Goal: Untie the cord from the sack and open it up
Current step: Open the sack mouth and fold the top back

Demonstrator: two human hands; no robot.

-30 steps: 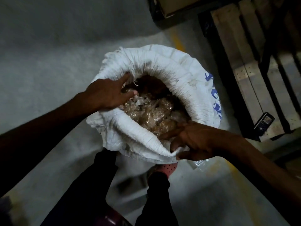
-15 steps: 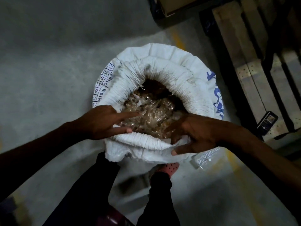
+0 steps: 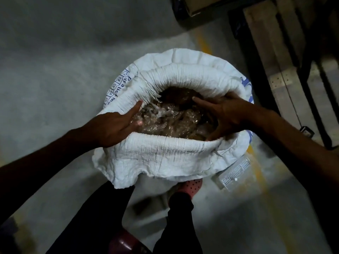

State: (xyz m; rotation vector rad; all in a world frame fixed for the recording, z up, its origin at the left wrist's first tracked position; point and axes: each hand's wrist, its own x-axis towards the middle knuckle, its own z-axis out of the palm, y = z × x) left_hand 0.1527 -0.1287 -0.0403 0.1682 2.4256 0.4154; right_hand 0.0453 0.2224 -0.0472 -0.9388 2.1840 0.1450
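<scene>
The white woven sack (image 3: 176,153) stands upright on the concrete floor (image 3: 55,88) between the person's legs, its mouth already rolled down into a thick cuff and gaping over crinkly clear plastic wrapping (image 3: 165,121) inside; no cord is visible. The left hand (image 3: 117,125) rests on the near-left rim, fingers spread and reaching in, pinching nothing. The right hand (image 3: 222,114) is splayed over the far-right rim, apparently pressing the cuff outward to widen the opening. Blue print on the sack's left side is only partly legible. A wooden pallet (image 3: 275,52) lies nearby.
</scene>
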